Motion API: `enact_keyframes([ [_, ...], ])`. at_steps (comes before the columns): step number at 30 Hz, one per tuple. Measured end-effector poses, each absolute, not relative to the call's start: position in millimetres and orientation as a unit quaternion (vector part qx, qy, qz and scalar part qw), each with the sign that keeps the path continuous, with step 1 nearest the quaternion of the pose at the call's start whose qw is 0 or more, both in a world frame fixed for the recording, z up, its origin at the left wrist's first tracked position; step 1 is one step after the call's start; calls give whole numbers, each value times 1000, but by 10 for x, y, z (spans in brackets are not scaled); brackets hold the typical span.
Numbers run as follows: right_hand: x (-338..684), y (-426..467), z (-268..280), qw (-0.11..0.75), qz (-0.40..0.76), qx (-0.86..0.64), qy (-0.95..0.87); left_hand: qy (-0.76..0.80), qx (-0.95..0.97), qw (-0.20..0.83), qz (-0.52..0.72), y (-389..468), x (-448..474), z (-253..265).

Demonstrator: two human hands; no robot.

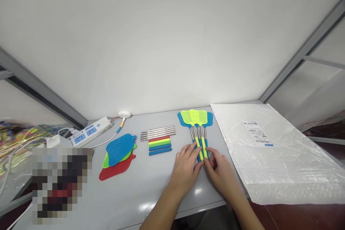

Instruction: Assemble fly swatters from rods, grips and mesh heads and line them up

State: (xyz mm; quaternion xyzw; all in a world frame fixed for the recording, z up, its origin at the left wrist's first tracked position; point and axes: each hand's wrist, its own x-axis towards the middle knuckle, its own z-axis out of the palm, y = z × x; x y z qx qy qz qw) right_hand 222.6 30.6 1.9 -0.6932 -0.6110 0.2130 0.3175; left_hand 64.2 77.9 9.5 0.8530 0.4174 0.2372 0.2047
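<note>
Several assembled fly swatters [198, 118], with yellow-green and blue mesh heads, lie overlapped like a fan on the grey table, heads toward the wall. My left hand [185, 163] is closed over their handles from the left, fingers lying across them. From the other side, my right hand [219, 167] pinches the handles near their lower ends. Left of my hands, metal rods [157, 133] lie in a row above red, yellow, green and blue loose handles [160, 147]. Farther left, a blue swatter head [121, 147] overlaps a green one and a red one [115, 170].
A white bubble mailer [237, 129] with a label covers the table's right side and overhangs the front edge. At the back left are a power strip [93, 131] and a round white device [124, 114] with a cable. A white wall stands behind.
</note>
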Motion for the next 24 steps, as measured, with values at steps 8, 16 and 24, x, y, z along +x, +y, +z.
enact_keyframes([
  [8,2169,332,50,291,192,-681,-644,425,852,216,216,800,646,75],
  [16,2153,347,42,275,201,-677,-653,428,850,222,213,803,659,87],
  [24,2143,343,63,280,197,-666,-663,427,852,222,206,800,644,83],
])
